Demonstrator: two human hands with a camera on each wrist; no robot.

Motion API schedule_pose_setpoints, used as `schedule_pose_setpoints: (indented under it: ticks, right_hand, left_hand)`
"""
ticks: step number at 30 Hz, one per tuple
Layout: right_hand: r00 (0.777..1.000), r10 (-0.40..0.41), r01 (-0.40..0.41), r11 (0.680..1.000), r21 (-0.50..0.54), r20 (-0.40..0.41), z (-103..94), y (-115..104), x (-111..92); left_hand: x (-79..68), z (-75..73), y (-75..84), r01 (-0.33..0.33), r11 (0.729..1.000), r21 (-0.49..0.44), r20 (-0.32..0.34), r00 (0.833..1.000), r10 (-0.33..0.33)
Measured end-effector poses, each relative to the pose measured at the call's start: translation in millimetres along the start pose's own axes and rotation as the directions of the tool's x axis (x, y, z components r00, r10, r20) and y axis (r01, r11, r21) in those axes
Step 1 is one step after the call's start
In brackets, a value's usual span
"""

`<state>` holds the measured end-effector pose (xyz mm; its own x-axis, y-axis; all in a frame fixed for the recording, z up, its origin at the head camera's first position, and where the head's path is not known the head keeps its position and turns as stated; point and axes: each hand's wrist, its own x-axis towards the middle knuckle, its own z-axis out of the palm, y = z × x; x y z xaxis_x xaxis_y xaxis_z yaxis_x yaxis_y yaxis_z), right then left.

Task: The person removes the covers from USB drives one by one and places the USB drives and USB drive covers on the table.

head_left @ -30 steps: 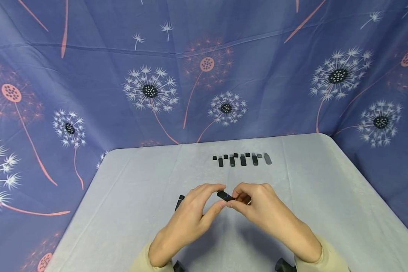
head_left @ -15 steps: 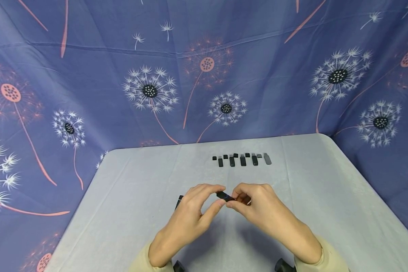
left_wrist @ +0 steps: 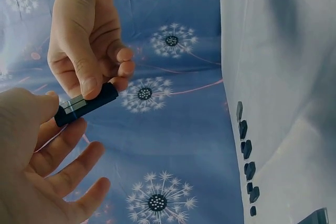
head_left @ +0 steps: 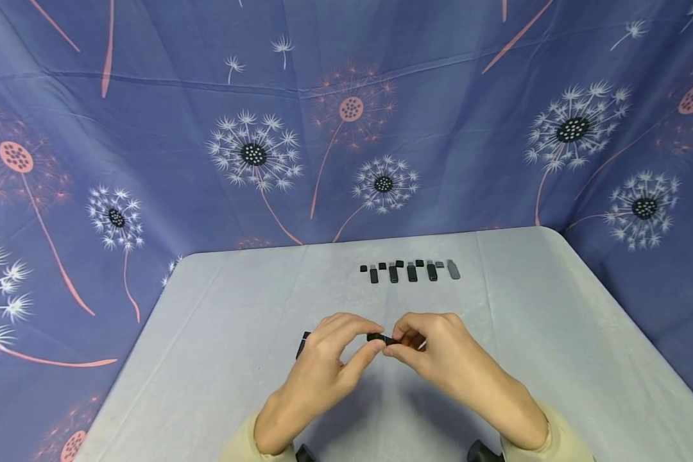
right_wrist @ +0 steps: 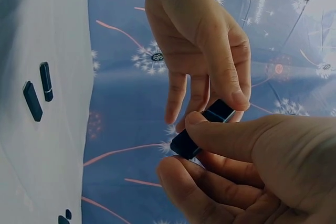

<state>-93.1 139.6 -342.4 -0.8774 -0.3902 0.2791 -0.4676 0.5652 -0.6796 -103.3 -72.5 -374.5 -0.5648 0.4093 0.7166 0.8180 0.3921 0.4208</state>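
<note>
Above the table, both hands hold one black USB flash drive [head_left: 375, 337] with a thin bluish line across it. My left hand [head_left: 326, 369] pinches one end between thumb and fingers; its other fingers are spread in the left wrist view. The opposite end is pinched by my right hand [head_left: 444, 353], whose thumb lies along the drive [right_wrist: 184, 144] in the right wrist view. The cap looks to be on. Behind my left hand, partly hidden in the head view, lies another black flash drive [head_left: 302, 345]; the right wrist view shows two flash drives [right_wrist: 32, 101] there.
Near the back of the pale table [head_left: 225, 301] runs a row of several uncapped black flash drives [head_left: 412, 273], each with a small cap [head_left: 400, 264] beside it. A grey flash drive [head_left: 453, 269] ends the row. A dandelion-patterned cloth [head_left: 473, 147] hangs behind.
The held flash drive has tipped to lie flatter, its left end a little lower. Both hands keep their hold and have barely moved.
</note>
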Motion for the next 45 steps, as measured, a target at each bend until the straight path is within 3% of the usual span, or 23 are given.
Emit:
schedule_pose_setpoints:
  ticks: [11, 18, 22, 29, 35, 42, 45]
  right_hand:
    - [0.999, -0.027, 0.027, 1.0, -0.002, 0.032, -0.2, -3, -1]
    - [0.978, -0.202, 0.2, 0.978, -0.056, -0.046, 6.2, 0, -1]
    - [0.968, -0.243, 0.24, 0.97, -0.038, -0.07, 8.1, 0, 0]
    - [0.982, -0.172, 0.177, 0.983, 0.056, -0.08, 8.8, -3, -1]
    - [0.985, -0.123, 0.132, 0.988, 0.077, -0.118, 9.0, -6, -4]
    - [0.981, -0.114, 0.135, 0.983, 0.123, -0.159, 11.2, -9, -5]
    - [0.973, -0.143, 0.162, 0.983, 0.09, -0.183, 11.4, -8, -5]
  left_hand:
    - [-1.3, -0.3, 0.4, -0.036, 0.999, -0.01, -0.071, 0.997, 0.035]
    - [-1.1, 0.6, 0.4, -0.051, 0.998, -0.028, -0.119, 0.992, 0.047]
    - [-1.0, 1.1, 0.5, -0.058, 0.998, -0.031, -0.146, 0.988, 0.053]
    - [-1.8, 0.7, 0.7, -0.062, 0.998, -0.033, -0.177, 0.983, 0.055]
    - [-1.1, 2.5, 2.1, -0.068, 0.997, -0.045, -0.2, 0.978, 0.058]
    - [0.4, 3.5, 3.8, -0.07, 0.996, -0.051, -0.224, 0.973, 0.057]
    - [0.1, 4.4, 4.6, -0.078, 0.995, -0.054, -0.229, 0.971, 0.064]
